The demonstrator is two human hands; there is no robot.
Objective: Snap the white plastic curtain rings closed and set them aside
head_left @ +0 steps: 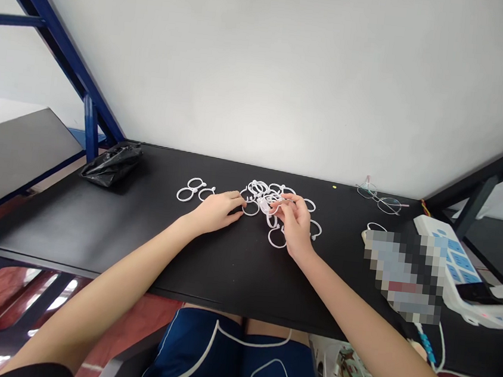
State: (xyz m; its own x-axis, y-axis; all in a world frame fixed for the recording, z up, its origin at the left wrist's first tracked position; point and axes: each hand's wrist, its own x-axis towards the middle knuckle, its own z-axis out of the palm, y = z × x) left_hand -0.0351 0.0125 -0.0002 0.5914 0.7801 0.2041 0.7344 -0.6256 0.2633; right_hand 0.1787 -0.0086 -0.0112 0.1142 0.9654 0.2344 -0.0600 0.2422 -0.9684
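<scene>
Several thin white plastic rings (258, 187), each with a small knob at its joint, lie in a loose heap near the middle of the black table. My right hand (293, 222) is at the heap's right side, its thumb and fingertips pinched on a white ring that partly overlaps others. My left hand (218, 213) rests on the table just left of the heap. Its fingers are apart, with the tips beside or touching the edge of a nearby ring (250, 208). Left of that hand lies a small separate group of rings (185, 194). My right hand partly hides another ring (277, 237).
A crumpled black plastic bag (112, 165) sits at the table's back left. On the right are glasses (388, 205), a blurred phone (399, 276) with a cable, and a white power strip (461, 270). A white wall (254, 81) rises behind the black table (232, 282).
</scene>
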